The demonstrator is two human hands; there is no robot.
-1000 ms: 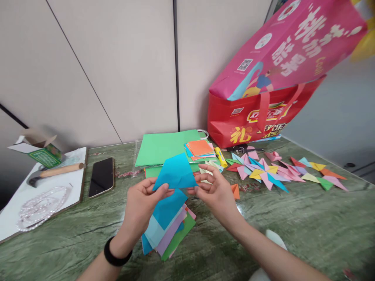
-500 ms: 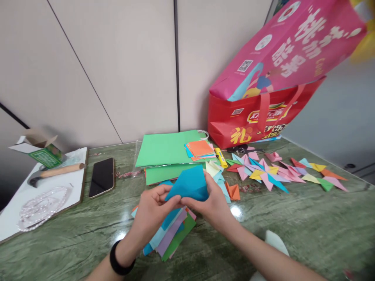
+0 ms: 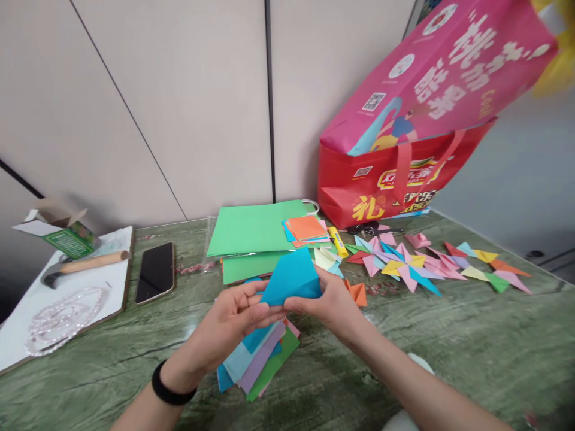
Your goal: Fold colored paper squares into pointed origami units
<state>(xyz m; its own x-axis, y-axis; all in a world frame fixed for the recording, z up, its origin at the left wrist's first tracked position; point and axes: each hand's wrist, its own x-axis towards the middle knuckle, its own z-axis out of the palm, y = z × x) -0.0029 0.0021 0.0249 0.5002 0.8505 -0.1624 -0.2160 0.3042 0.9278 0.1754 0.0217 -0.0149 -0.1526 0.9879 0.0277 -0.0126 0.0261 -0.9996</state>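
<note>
A folded blue sheet of paper (image 3: 291,280) is held up over the table between both hands. My left hand (image 3: 240,308) grips its lower left corner, thumb on top and fingers beneath. My right hand (image 3: 321,299) pinches the lower right side, with its thumb across the bottom edge. Under the hands lies a fanned pile of coloured paper (image 3: 265,365) in blue, lilac and green, partly covered by my left hand. Just right of my right hand sits an orange folded paper piece (image 3: 357,293).
Folded paper stars (image 3: 404,263) spread over the right side. Behind are green paper sheets (image 3: 256,230), small orange squares (image 3: 306,227), a yellow glue stick (image 3: 338,242) and a red bag (image 3: 377,185). At left lie a phone (image 3: 156,272), a hammer (image 3: 85,263) and a bead string (image 3: 67,317).
The blue paper has turned slightly, its face now flatter toward me. My left hand has shifted a little, its fingers straighter beneath the corner. My right thumb has slid along the lower edge.
</note>
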